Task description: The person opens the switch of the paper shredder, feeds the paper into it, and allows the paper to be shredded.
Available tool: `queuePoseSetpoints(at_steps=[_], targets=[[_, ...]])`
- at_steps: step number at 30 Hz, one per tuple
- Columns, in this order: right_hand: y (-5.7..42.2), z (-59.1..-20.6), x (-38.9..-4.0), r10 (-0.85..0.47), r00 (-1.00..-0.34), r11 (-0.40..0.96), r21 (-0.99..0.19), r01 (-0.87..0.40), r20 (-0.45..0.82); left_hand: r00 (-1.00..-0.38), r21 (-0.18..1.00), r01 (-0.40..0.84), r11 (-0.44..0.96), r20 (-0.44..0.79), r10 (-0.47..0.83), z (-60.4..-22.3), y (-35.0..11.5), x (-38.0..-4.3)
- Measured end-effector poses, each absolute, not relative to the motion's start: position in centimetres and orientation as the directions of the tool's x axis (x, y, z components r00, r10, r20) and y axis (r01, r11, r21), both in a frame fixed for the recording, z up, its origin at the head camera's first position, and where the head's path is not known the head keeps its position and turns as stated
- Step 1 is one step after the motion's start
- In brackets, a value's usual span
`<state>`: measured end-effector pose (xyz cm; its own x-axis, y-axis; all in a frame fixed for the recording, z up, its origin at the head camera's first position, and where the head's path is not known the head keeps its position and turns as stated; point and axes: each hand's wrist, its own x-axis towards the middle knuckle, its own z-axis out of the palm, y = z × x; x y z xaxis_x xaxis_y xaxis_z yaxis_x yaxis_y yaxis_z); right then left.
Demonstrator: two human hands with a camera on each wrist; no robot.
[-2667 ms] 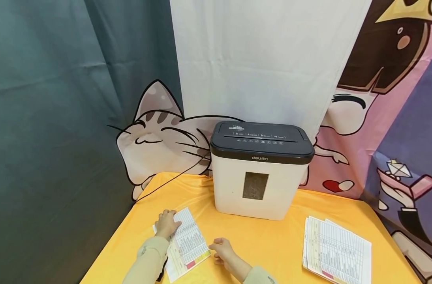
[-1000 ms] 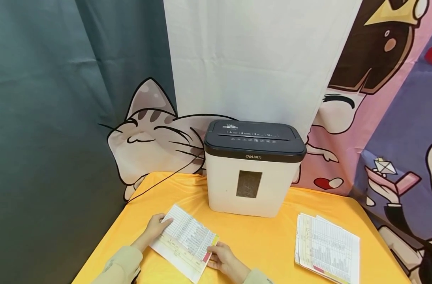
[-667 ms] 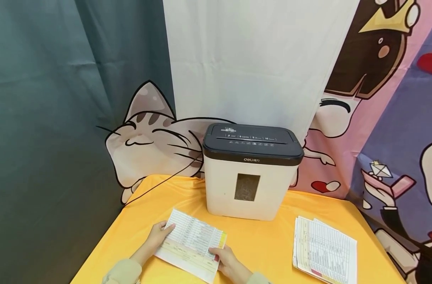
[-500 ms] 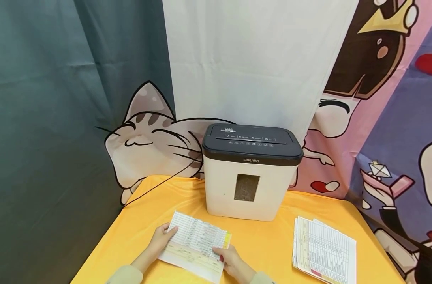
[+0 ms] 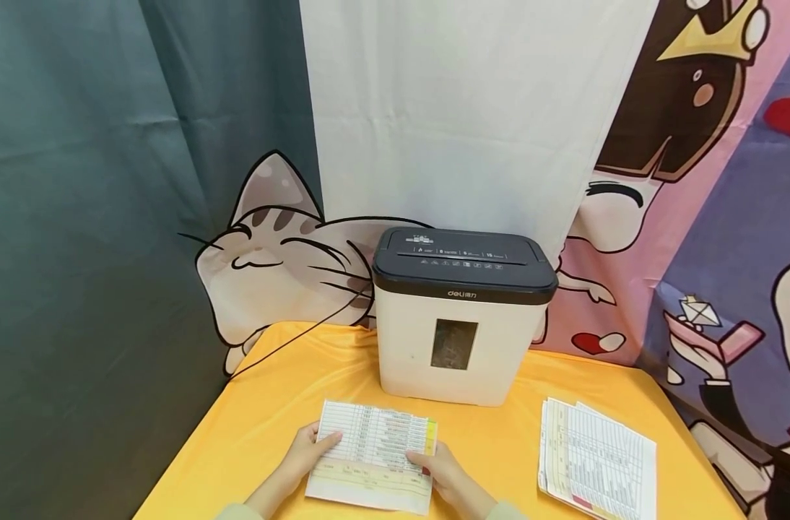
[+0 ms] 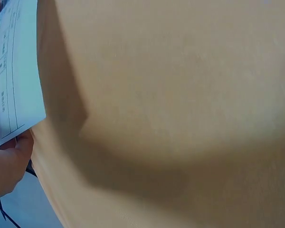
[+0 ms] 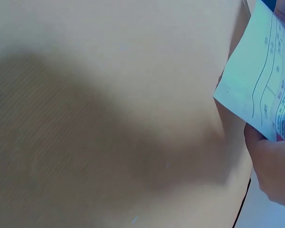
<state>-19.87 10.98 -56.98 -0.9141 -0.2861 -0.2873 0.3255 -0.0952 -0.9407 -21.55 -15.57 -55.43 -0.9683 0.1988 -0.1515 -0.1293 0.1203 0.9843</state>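
A printed paper form [image 5: 372, 448] with table rows, a yellow strip and a red patch is held up over the yellow cloth near the front. My left hand [image 5: 307, 451] grips its left edge, thumb on the printed face and fingers behind. On the opposite edge my right hand [image 5: 443, 469] pinches it the same way, by the red patch. Both wrist views catch only part of the form [image 6: 16, 71] and a hand at its edge. Whether it is one sheet or several cannot be told.
Behind the form stands a white paper shredder [image 5: 460, 347] with a dark slotted lid [image 5: 463, 263]. To the right lies a stack of similar forms [image 5: 596, 462]. A thin black cable [image 5: 291, 339] runs along the left edge of the yellow tablecloth [image 5: 226, 448].
Earlier the form lay slanted on the cloth under the left hand, the right hand beside it. Both hands now hold it, turned nearly square and shifted rightward.
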Motion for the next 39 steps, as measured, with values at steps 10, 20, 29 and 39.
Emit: queuePoseSetpoints(at_steps=[10,20,29,39], targets=[[13.0,-55.7,-20.2,-0.327,-0.92,-0.063,-0.967,0.248,-0.214,-0.972,0.986,-0.006,0.169,-0.046,0.231,-55.1,-14.0,-20.9],[14.5,-53.5,-20.7,-0.368,-0.909,-0.054,-0.971,0.234,-0.198,-0.976,0.989,0.004,0.147,-0.028,0.217,-53.7,-12.9,-21.3],[16.0,-51.7,-20.4,-0.366,-0.913,-0.046,-0.976,0.214,-0.183,-0.981,0.989,0.042,0.144,0.014,0.193,-52.6,-11.7,-21.5],[18.3,-49.3,-20.8,-0.319,-0.943,0.009,-0.995,0.098,-0.096,-0.976,0.988,0.11,0.112,0.086,0.2,-49.6,-9.9,-22.4]])
